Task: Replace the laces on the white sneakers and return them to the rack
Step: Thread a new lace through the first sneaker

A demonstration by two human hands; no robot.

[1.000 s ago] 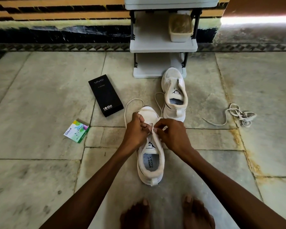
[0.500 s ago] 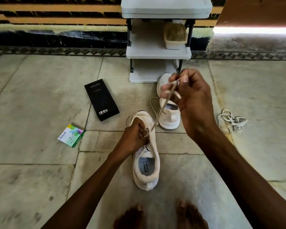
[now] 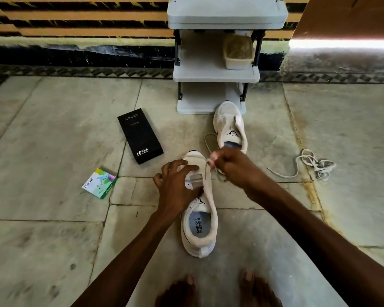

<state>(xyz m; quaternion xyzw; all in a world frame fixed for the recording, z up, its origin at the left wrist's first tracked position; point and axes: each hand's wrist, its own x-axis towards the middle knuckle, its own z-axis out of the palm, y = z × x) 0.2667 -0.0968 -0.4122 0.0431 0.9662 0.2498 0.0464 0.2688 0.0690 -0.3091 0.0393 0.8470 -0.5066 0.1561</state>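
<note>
A white sneaker [image 3: 201, 227] lies on the floor in front of me, toe pointing away. My left hand [image 3: 177, 185] rests on its left side and tongue, fingers spread and curled over the upper. My right hand [image 3: 230, 165] pinches a white lace [image 3: 206, 171] just above the eyelets on the right side. The lace runs down into the shoe and loops out past the toe. The second white sneaker [image 3: 230, 127] stands beyond, toe against the grey shoe rack [image 3: 215, 72]. A loose bundle of lace [image 3: 313, 165] lies on the floor to the right.
A black phone box [image 3: 140, 138] and a small green-and-white packet [image 3: 99, 182] lie on the stone floor to the left. A beige lidded tub [image 3: 238, 53] sits on the rack's middle shelf. My bare feet [image 3: 217, 291] are at the bottom edge.
My right hand, raised high with the lace pulled taut half a second ago, has come back down to the shoe's eyelets. My left hand has shifted to spread over the upper.
</note>
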